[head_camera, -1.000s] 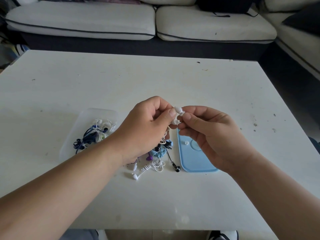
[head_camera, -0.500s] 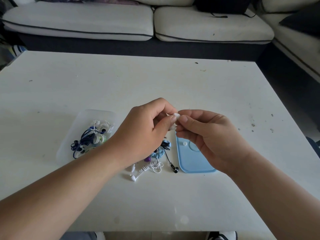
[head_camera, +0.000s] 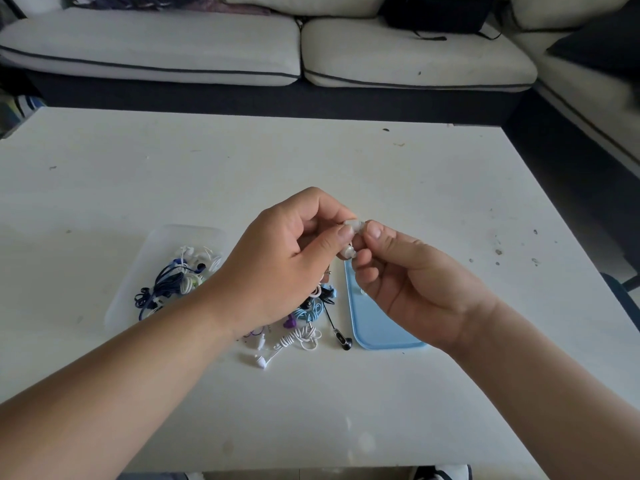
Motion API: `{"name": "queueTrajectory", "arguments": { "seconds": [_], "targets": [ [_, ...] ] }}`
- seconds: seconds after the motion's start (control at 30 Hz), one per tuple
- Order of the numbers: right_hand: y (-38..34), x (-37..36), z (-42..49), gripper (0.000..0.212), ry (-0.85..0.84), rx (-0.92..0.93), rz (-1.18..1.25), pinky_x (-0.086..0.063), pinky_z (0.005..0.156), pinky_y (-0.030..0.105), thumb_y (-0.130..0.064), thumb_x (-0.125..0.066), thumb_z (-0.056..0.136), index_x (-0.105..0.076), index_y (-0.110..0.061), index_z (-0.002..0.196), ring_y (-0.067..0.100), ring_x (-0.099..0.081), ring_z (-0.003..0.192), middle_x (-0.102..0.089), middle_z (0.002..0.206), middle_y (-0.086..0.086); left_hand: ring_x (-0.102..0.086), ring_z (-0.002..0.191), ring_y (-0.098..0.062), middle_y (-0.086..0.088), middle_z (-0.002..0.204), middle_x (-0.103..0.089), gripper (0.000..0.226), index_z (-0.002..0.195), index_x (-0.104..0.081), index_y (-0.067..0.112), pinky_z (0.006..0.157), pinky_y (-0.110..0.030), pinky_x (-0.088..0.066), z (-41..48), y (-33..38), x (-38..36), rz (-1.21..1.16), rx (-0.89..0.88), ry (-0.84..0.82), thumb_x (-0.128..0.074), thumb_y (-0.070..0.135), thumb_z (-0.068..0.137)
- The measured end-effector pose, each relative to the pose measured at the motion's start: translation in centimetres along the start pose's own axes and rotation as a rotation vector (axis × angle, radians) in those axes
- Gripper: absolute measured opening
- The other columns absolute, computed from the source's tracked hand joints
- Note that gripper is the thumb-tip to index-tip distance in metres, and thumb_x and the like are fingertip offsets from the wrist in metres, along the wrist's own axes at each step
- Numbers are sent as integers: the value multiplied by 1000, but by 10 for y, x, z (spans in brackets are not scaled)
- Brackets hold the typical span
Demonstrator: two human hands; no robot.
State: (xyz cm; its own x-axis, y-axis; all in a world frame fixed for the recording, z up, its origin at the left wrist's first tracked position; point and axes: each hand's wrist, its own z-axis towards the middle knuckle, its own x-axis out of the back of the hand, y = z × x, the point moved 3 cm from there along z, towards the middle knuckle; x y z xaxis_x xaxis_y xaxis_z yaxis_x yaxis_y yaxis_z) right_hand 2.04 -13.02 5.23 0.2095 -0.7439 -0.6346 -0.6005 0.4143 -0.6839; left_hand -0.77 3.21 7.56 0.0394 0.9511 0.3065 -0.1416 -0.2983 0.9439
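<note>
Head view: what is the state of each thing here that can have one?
left hand, pinches the white earphone.
right hand, pinches the same earphone.
white earphone, held up by both hands.
clear box, open, stored earphones inside.
blue lid, off, flat on the table.
loose earphones, tangled beside the lid.

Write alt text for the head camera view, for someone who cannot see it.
A left hand and a right hand pinch white earbuds together above a white table. Beneath lie tangled earphones, between a clear box of earphones and a blue lid; a sofa stands beyond.
</note>
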Motion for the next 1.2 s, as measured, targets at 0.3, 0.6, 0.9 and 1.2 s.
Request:
{"name": "queueTrajectory", "arguments": {
  "seconds": [0.3,0.6,0.9,1.2],
  "targets": [
    [0,-1,1,14,-65,12,-34,-52,62,20,-16,-59,92,-67,-4,94,10,-58,70,-66,84,5,-62,58,-1,3,82,-76,6,103,-70,19,57,-13,-48,-2,2,-1,-8,3,26,-65,16,100],
    [1,-3,0,11,-27,34,-8,-54,62,21,-14,-59,90,-68,-7,88,11,-59,68,-65,82,4,-64,62,2,6,85,-77,4,104,-67,14,57,-10,-46,-2,0,-4,-9,8,41,-64,13,101],
    [3,-2,1,10,-3,59,-63,-55,66,22,-16,-59,93,-66,-10,89,11,-59,68,-65,81,2,-64,61,5,5,81,-76,3,101,-66,15,60,-8,-45,-2,-1,-6,38,-16,62,-64,12,101],
    [10,-6,0,12,55,180,-114,-54,67,24,-13,-54,101,-62,-6,95,14,-57,69,-66,81,5,-64,65,6,10,81,-73,2,101,-66,14,64,-5,-43,-3,0,-7,123,-68,112,-64,14,101]
  ]
}}
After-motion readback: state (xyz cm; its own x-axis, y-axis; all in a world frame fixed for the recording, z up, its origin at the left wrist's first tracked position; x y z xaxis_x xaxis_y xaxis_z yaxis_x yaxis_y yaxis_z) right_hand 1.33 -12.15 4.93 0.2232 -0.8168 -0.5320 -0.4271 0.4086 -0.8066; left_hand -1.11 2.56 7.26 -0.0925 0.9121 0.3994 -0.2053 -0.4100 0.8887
